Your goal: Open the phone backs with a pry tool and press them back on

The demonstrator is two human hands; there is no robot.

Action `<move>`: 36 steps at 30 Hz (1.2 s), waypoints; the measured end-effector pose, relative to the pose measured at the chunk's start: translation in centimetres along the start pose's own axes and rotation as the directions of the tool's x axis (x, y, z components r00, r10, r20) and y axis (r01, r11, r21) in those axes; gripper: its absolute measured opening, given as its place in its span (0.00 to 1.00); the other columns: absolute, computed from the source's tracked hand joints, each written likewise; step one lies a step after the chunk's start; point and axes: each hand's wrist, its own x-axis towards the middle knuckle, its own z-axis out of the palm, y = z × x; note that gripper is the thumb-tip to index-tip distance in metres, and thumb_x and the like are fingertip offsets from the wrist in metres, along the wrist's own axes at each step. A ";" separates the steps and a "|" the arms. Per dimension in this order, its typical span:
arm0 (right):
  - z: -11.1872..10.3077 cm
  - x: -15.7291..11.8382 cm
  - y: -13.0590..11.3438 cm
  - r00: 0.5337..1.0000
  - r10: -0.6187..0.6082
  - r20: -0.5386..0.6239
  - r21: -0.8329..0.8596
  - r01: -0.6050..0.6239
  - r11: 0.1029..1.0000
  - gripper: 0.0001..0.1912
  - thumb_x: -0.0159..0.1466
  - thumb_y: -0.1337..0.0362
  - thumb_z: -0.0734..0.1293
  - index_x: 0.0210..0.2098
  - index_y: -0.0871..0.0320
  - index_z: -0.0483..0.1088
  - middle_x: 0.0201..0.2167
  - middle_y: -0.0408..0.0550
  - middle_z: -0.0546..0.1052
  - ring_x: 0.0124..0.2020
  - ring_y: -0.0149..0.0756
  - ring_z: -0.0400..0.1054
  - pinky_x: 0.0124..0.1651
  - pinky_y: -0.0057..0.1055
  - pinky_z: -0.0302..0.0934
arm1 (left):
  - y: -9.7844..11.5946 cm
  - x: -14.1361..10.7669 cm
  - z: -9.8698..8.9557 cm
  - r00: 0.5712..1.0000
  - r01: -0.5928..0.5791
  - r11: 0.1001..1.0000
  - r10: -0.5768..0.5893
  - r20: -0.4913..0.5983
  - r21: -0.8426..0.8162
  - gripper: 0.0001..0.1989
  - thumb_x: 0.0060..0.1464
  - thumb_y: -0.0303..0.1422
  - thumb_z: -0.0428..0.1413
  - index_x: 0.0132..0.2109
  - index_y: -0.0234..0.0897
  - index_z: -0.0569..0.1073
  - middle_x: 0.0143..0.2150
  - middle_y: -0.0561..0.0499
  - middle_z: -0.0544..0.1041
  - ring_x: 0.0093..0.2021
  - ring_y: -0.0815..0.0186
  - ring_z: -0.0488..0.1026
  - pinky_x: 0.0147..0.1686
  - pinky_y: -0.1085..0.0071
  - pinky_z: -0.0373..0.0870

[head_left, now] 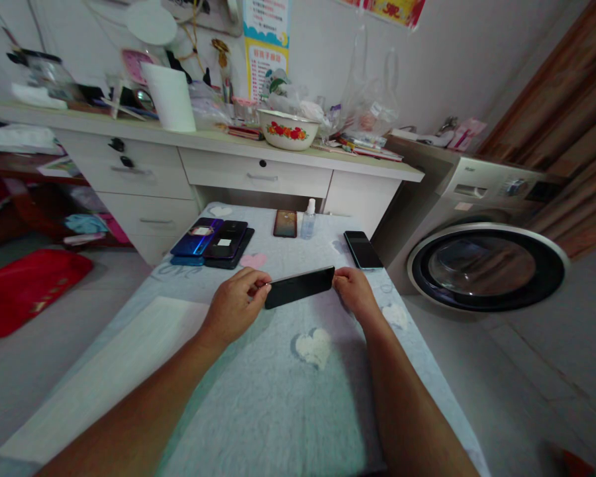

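A black phone (300,287) is held lengthwise between my two hands over the cloth-covered table (288,397), its dark face towards me. My left hand (238,301) pinches its left end between thumb and fingers. At the right end, my right hand (353,290) is closed round the phone's edge. Beyond my left hand lie a blue phone (197,240) and a dark phone (225,242), side by side on other flat devices. Another black phone (362,250) lies face up past my right hand.
A clear spray bottle (308,222) stands beside a brownish phone case (285,224) at the table's far edge. Behind is a white cabinet (258,173) bearing a floral bowl (289,130). A washing machine (442,192) stands right. A pale strip (109,371) lies left.
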 end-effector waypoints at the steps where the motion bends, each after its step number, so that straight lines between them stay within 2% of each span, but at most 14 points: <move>1: -0.1 -0.1 -0.2 1.000 -0.002 0.006 -0.040 0.002 0.999 0.14 0.54 0.67 0.59 0.32 0.61 0.76 0.26 0.47 0.76 0.28 0.33 0.66 0.31 0.26 0.54 | 0.0 0.0 0.0 1.000 0.001 1.000 -0.001 -0.001 0.001 0.05 0.56 0.32 0.52 0.36 0.39 0.73 0.33 0.52 0.73 0.29 0.67 0.71 0.29 0.72 0.67; 7: -0.2 -0.3 -0.8 0.999 -0.031 0.033 -0.228 0.038 0.973 0.13 0.55 0.70 0.60 0.30 0.60 0.77 0.30 0.49 0.78 0.33 0.35 0.68 0.36 0.26 0.54 | -0.1 0.1 0.1 0.998 0.055 0.998 -0.055 -0.003 0.016 0.06 0.56 0.34 0.52 0.36 0.39 0.73 0.33 0.52 0.75 0.30 0.66 0.72 0.31 0.70 0.67; 16: -0.2 -0.2 -0.6 0.998 0.045 0.049 -0.027 -0.044 0.999 0.12 0.52 0.67 0.60 0.27 0.60 0.76 0.22 0.45 0.74 0.26 0.32 0.65 0.29 0.25 0.53 | -0.3 0.1 0.1 0.987 0.151 0.986 -0.154 -0.043 -0.072 0.07 0.54 0.36 0.53 0.36 0.39 0.73 0.31 0.53 0.76 0.30 0.65 0.72 0.31 0.70 0.67; 21: 0.1 -0.1 -0.5 0.999 0.042 -0.006 0.095 -0.041 0.995 0.13 0.51 0.63 0.60 0.27 0.60 0.75 0.19 0.43 0.71 0.22 0.31 0.62 0.25 0.25 0.52 | -0.9 0.3 0.2 0.981 0.193 0.970 -0.195 0.001 -0.150 0.08 0.53 0.36 0.52 0.36 0.39 0.73 0.29 0.54 0.75 0.28 0.65 0.72 0.30 0.70 0.67; 27: 0.3 0.0 0.0 0.998 0.059 0.007 0.242 -0.059 0.969 0.13 0.50 0.60 0.60 0.26 0.61 0.73 0.18 0.42 0.68 0.20 0.30 0.58 0.22 0.25 0.48 | -1.2 0.4 0.2 0.966 0.255 0.937 -0.239 0.097 -0.240 0.10 0.51 0.37 0.53 0.35 0.37 0.74 0.28 0.53 0.76 0.30 0.63 0.73 0.31 0.69 0.67; 32: 0.2 0.0 0.1 0.998 0.066 0.008 0.202 -0.067 0.977 0.12 0.50 0.62 0.60 0.25 0.61 0.73 0.18 0.43 0.69 0.21 0.30 0.60 0.23 0.25 0.50 | -1.4 0.6 0.4 0.955 0.296 0.918 -0.275 0.113 -0.264 0.09 0.50 0.37 0.54 0.34 0.37 0.75 0.28 0.53 0.76 0.30 0.63 0.74 0.31 0.69 0.68; 36: 0.3 0.0 -0.1 0.998 0.061 0.004 0.105 -0.061 0.993 0.12 0.51 0.63 0.60 0.25 0.60 0.74 0.20 0.44 0.72 0.23 0.31 0.63 0.25 0.25 0.52 | -2.0 0.4 0.6 0.965 0.262 0.943 -0.249 0.085 -0.205 0.09 0.51 0.38 0.53 0.34 0.38 0.75 0.28 0.53 0.77 0.31 0.62 0.75 0.32 0.69 0.68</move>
